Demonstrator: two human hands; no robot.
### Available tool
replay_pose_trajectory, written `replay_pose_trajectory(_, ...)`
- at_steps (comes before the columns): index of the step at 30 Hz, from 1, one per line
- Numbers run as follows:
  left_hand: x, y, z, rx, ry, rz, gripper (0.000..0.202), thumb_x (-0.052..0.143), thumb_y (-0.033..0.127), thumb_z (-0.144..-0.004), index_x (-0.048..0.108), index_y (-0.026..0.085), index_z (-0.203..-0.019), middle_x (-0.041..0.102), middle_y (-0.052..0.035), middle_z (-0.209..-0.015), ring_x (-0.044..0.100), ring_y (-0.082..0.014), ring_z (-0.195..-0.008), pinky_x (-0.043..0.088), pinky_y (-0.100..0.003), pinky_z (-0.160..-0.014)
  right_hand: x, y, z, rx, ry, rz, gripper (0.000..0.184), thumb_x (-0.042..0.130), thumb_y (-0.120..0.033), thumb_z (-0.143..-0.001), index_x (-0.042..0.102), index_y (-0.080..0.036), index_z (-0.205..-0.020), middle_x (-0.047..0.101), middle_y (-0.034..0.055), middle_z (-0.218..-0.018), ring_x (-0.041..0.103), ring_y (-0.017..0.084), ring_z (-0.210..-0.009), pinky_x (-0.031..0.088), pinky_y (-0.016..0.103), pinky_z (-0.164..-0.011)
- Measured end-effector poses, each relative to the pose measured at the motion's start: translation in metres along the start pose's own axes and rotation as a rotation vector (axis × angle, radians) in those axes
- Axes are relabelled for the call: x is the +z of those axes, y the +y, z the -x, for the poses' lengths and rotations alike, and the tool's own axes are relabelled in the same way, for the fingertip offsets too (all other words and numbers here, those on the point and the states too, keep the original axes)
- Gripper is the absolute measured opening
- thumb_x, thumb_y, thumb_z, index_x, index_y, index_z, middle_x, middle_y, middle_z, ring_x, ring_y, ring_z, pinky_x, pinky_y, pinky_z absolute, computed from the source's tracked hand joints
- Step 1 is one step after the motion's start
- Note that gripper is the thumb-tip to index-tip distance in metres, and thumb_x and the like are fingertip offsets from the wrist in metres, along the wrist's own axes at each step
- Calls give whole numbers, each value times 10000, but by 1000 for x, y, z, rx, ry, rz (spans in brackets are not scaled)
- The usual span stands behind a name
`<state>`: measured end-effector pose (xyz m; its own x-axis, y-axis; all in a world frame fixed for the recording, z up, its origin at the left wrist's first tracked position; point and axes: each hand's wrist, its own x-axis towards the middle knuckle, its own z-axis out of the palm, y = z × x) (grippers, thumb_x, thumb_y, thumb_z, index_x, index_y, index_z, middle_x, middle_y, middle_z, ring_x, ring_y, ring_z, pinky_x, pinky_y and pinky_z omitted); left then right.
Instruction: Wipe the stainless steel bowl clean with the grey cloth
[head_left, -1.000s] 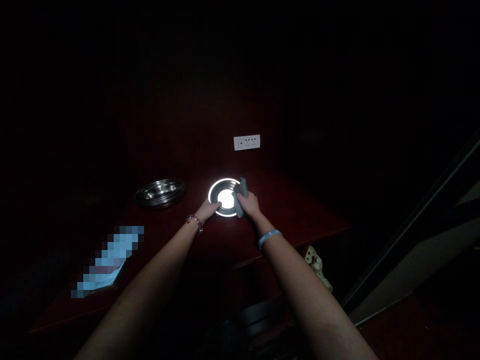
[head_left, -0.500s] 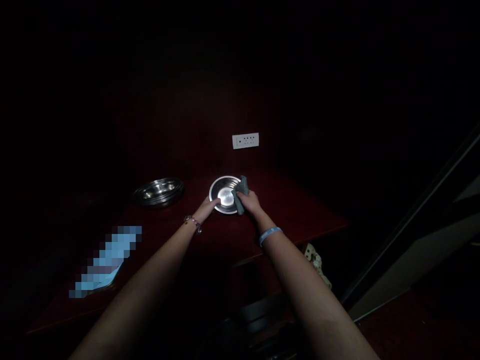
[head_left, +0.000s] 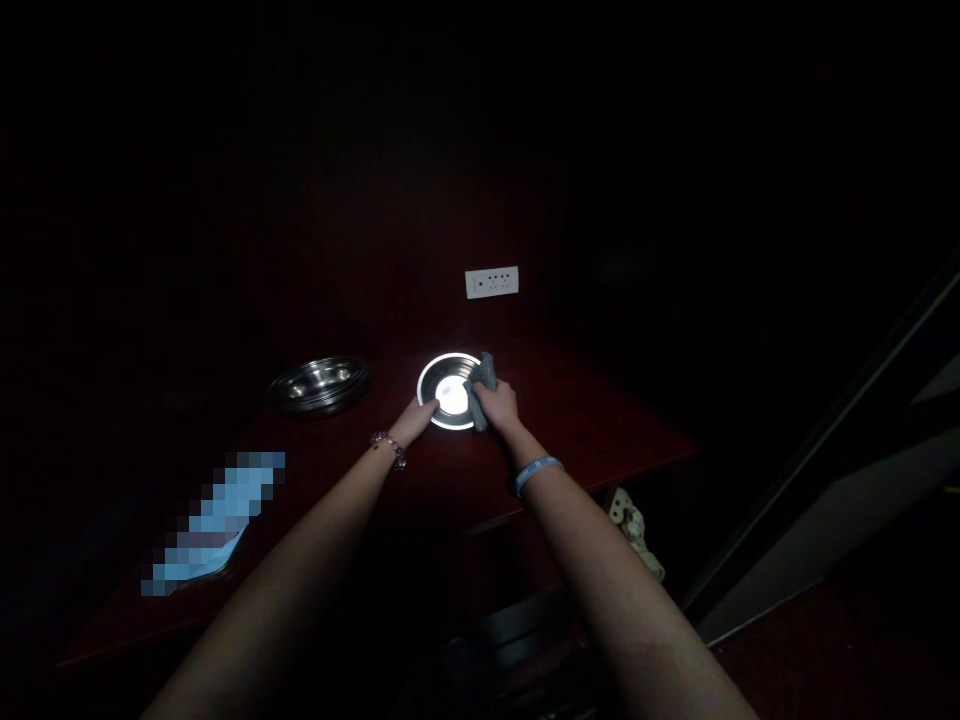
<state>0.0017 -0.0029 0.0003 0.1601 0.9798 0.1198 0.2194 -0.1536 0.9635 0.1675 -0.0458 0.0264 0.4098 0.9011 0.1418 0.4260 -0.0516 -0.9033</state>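
A shiny metal bowl (head_left: 451,394) with a wide rim is tilted toward me above the dark red table. My left hand (head_left: 415,420) grips its lower left rim, the thumb over the inside edge and the other fingers hidden underneath. A grey-green cloth (head_left: 484,385) is pinched in my right hand (head_left: 497,402) and folded over the bowl's right rim. The cloth covers that part of the bowl. A stack of similar metal bowls (head_left: 319,384) stands to the left, apart from both hands.
The dark red table (head_left: 592,410) meets a dark wall with a white socket panel (head_left: 492,282). At the table's left lies a blurred-out bright blue flat item (head_left: 217,530). Below the right edge is a pale patterned object (head_left: 634,530). A slanted panel (head_left: 810,540) stands right.
The bowl's base and rim now reflect light much more brightly, which suggests a slight tilt. Both hands and the cloth stay almost in place.
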Motion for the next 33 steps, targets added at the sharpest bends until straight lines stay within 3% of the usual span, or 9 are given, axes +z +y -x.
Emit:
replay_pose_trajectory(4, 0, 3, 3, 11, -14, -23, 337, 572, 127, -826, 631, 140, -1157, 744, -87, -1117, 694, -187, -1048, 510, -306, -991, 1, 0, 1, -7, 12, -14, 263, 589, -260, -864, 748, -146, -1040, 765, 90, -1004, 718, 193, -964, 520, 220, -819)
replay_pose_trajectory(9, 1, 4, 5, 5, -17, 6, 424, 672, 123, -783, 625, 108, -1204, 710, -155, -1193, 671, -242, -1099, 495, -344, -1008, 1, 0, 2, -21, 3, -7, 247, 591, -266, -868, 749, -142, -1012, 764, 100, -985, 717, 197, -948, 520, 229, -825)
replay_pose_trajectory(17, -4, 1, 3, 13, -52, -49, 581, 731, 185, -772, 550, 94, -1317, 658, -179, -1290, 637, -255, -1159, 467, -364, -1044, 1, 2, 3, -69, 10, -7, 229, 583, -262, -876, 747, -141, -981, 764, 91, -946, 715, 189, -907, 523, 225, -812)
replay_pose_trajectory(27, -5, 4, 5, -1, -35, -81, 536, 715, 152, -775, 572, 85, -1287, 660, -188, -1282, 640, -270, -1160, 455, -390, -1065, 0, 1, 5, -66, 2, 1, 229, 593, -273, -884, 742, -149, -1006, 763, 89, -957, 719, 189, -918, 527, 225, -823)
replay_pose_trajectory(33, -3, 7, 8, 21, -48, -105, 500, 677, 167, -821, 555, 102, -1302, 661, -150, -1299, 635, -230, -1182, 467, -327, -1057, 0, 2, 5, -76, -2, -11, 233, 581, -255, -886, 740, -139, -1011, 761, 93, -968, 714, 193, -929, 523, 229, -825)
